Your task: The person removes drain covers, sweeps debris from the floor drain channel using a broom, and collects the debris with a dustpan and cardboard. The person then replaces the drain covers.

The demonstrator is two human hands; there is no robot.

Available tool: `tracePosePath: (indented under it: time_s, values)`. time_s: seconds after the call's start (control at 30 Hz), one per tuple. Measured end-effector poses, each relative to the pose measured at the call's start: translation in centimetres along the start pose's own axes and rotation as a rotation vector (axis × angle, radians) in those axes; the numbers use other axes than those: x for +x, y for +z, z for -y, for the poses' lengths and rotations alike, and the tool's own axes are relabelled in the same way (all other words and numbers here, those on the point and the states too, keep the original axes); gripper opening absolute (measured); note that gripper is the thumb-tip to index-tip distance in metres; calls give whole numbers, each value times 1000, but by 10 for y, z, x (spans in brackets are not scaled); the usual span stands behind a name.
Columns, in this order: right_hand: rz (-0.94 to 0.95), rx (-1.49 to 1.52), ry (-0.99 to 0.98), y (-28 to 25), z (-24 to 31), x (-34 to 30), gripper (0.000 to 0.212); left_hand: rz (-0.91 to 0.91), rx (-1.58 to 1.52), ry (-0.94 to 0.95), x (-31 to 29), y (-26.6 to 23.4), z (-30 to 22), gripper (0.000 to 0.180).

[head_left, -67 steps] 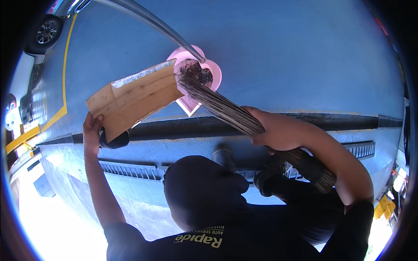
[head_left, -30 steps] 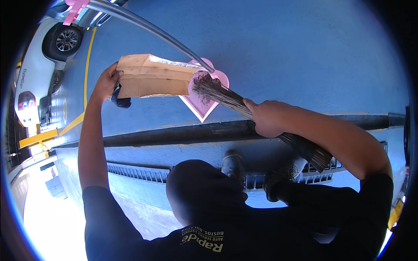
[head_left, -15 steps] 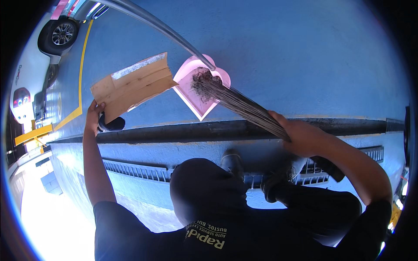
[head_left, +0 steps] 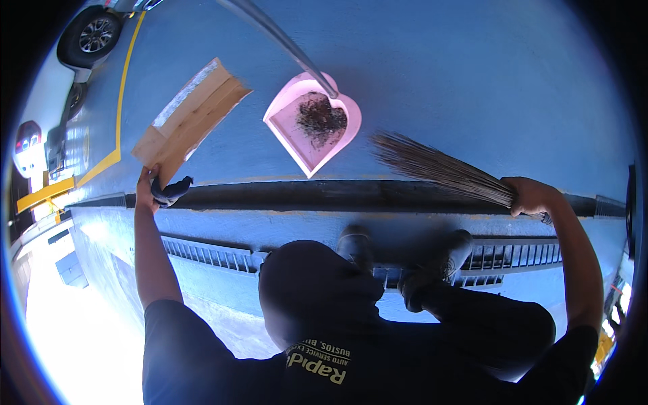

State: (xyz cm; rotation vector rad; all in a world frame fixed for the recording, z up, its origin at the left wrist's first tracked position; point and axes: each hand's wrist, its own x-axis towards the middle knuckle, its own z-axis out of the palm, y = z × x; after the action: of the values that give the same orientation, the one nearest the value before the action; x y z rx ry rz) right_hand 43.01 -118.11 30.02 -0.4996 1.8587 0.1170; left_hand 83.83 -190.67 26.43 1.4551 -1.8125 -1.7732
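Observation:
A folded strip of brown cardboard is gripped at its lower end by my left hand. A dark cloth or glove is bunched against the same hand. Out to the right, my right hand is closed round the bound end of a stick broom, its bristle tips pointing left toward the dustpan without touching it. The pink heart-shaped dustpan lies on the blue floor between the two. A heap of dark dirt sits inside it, and its long grey handle rises toward the upper left.
A long drain channel crosses the floor in front of my boots. Metal grating lies beside my feet. A white vehicle with a black wheel stands far left, near a yellow floor line.
My right hand has swung the broom rightward, off the dirt and out of the dustpan. The cardboard has tilted more upright and its far end has moved away from the dustpan.

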Motion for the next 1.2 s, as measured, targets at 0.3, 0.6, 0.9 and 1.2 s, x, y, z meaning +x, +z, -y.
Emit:
tracePosePath:
  time_s: [0.3,0.6,0.9,1.2]
  values:
    - [353,-232,383,25,-147,-49,52,-16,-141,12,32,-48,19,37]
    - [321,223,1232,46,-301,-145,19,99,-68,-302,17,-33,10,45]
    - [-95,-214,1265,60,-297,-36,35,258,-129,-249,18,-37,2,47]
    - [-121,-459,523,121,-87,51,21,-23,55,-313,-154,-3,-31,54]
